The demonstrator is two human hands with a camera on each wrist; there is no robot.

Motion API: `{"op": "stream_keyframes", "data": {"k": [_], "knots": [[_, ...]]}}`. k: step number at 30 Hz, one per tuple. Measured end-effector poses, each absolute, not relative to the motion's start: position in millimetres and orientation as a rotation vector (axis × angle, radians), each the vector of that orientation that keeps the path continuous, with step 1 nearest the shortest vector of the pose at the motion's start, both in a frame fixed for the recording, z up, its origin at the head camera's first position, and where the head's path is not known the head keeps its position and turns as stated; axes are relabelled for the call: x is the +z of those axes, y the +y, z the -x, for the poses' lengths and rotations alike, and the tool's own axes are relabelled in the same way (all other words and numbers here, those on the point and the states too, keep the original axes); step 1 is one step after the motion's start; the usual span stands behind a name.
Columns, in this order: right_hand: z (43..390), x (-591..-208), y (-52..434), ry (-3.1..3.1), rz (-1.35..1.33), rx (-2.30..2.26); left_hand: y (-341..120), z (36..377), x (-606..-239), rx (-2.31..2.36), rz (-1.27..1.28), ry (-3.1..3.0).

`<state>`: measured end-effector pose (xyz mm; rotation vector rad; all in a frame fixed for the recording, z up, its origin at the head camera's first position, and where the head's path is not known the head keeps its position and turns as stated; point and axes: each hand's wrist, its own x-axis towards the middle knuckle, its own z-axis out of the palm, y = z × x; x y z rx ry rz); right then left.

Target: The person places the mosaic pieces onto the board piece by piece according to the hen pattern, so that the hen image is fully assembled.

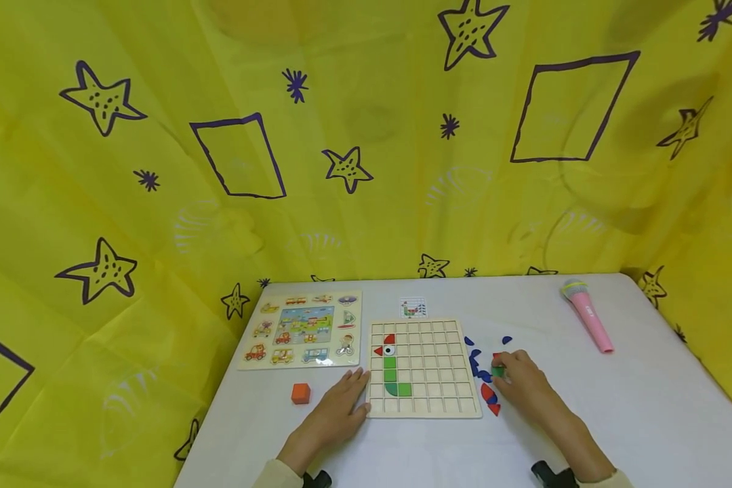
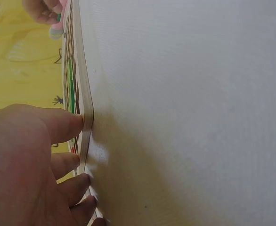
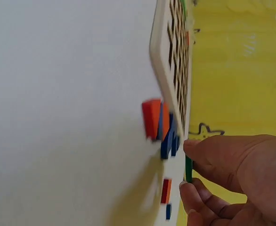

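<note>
A wooden grid board (image 1: 427, 369) lies flat, with green tiles (image 1: 390, 369), red pieces and an eye tile (image 1: 389, 350) set in its left part. My left hand (image 1: 341, 405) rests at the board's left edge, its thumb and fingertips touching the rim in the left wrist view. To the right of the board, my right hand (image 1: 524, 379) pinches a green piece (image 3: 189, 168) between thumb and fingers, just above the table. Blue pieces (image 1: 474, 362) and red pieces (image 1: 486, 392) lie loose between that hand and the board.
A picture puzzle board (image 1: 301, 330) lies at the back left, an orange cube (image 1: 301, 393) in front of it. Behind the grid stands or lies a small pattern card (image 1: 413, 308). A pink toy microphone (image 1: 588, 317) lies at the back right. Yellow cloth hangs behind the table.
</note>
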<state>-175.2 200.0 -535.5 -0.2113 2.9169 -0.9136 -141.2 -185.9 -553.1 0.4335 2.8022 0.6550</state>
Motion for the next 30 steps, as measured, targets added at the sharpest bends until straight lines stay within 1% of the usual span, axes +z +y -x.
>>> {"op": "stream_keyframes", "data": {"k": [7, 18, 23, 30], "knots": [[176, -529, 163, 2.901, 0.321, -0.87, -186, 141, -553, 0.666, -0.427, 2.804], [174, -534, 105, 2.858, 0.414, -0.89, -186, 139, -551, 0.672, -0.421, 2.799], [173, -534, 89, 2.847, 0.487, -0.881, -186, 139, -551, 0.677, -0.421, 2.798], [170, -533, 78, 2.85, 0.614, -0.922, -186, 140, -553, 0.682, -0.42, 2.798]]}}
